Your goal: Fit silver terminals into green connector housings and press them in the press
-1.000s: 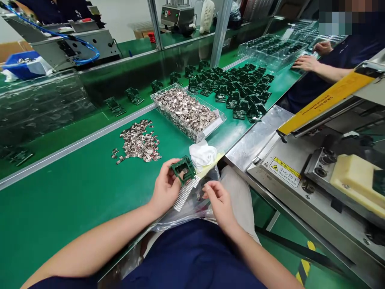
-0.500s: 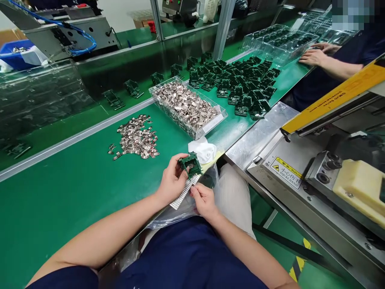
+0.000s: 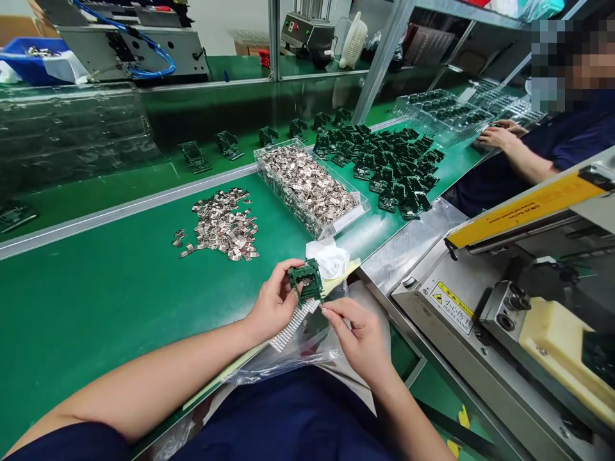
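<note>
My left hand (image 3: pixel 276 301) grips a dark green plastic frame (image 3: pixel 307 280) with an opening in its middle, thumb across its near side. My right hand (image 3: pixel 361 336) is closed in a pinch, thumb and forefinger tips at the lower right corner of the frame. Anything between those fingertips is too small to make out. Just under the frame lies a sheet of small silvery pieces in rows (image 3: pixel 291 330), partly hidden by my left hand. Behind the frame rests a crumpled white cloth (image 3: pixel 331 259) by the table edge.
A clear box (image 3: pixel 312 186) of small metal pieces stands ahead, with a loose metal pile (image 3: pixel 225 224) to its left. Many green frames (image 3: pixel 384 157) are heaped behind it. At right is a machine with a warning label (image 3: pixel 452 306). A co-worker's hands (image 3: pixel 500 136) are near clear trays (image 3: pixel 435 105).
My right hand has moved right and up from the silvery sheet to the frame's corner. My left hand still holds the frame. The camera view has shifted slightly.
</note>
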The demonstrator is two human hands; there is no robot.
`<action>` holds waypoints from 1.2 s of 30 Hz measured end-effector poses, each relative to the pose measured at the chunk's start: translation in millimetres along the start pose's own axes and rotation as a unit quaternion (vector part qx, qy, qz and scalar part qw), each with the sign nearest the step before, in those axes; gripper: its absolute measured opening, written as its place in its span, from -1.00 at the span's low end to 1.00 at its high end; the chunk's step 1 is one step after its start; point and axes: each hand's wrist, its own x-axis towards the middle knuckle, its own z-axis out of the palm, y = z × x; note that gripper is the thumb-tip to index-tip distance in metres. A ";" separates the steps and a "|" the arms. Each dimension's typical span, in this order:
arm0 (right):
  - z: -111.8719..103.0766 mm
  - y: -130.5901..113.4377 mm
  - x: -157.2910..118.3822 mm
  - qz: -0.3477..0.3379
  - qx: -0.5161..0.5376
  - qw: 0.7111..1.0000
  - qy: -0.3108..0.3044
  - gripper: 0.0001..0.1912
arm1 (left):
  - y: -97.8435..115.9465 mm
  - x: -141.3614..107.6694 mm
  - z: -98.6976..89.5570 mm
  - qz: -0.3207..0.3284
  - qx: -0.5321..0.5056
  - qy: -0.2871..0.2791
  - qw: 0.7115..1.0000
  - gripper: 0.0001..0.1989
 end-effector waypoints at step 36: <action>-97.6 -9.3 -61.8 -0.128 -0.036 0.978 0.159 -0.42 | 59.4 29.3 80.8 0.111 0.056 -0.369 0.921 -0.48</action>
